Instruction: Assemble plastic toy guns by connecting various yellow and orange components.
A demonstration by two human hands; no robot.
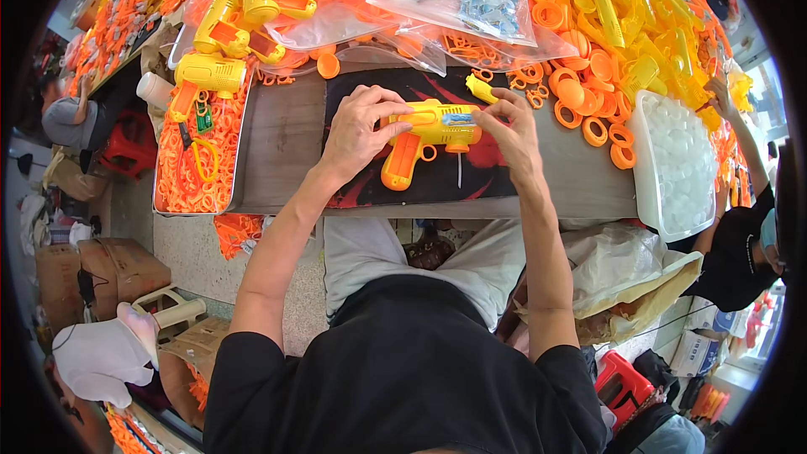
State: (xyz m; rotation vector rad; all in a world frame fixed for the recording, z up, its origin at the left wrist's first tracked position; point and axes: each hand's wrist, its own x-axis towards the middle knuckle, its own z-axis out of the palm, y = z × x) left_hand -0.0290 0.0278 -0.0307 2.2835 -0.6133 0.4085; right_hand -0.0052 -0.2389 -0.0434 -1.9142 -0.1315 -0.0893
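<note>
In front of me a yellow toy gun (430, 128) with an orange grip lies on its side over a black mat with red marks (496, 172). My left hand (361, 133) is closed at the gun's rear end, thumb and index finger on its top half. At the muzzle end the fingers of my right hand (514, 130) pinch the gun near a light-blue patch (459, 118) on its body. A thin white strip hangs below the muzzle. Just beyond my right fingers rests a small yellow piece (481, 89).
A tray of small orange parts (195, 172) stands left, with yellow toy guns (220, 23) at its far end. Bags, orange rings (594, 130) and yellow shells (605, 17) pile up at the back. A white bin (672, 168) stands right. Other people work at both sides.
</note>
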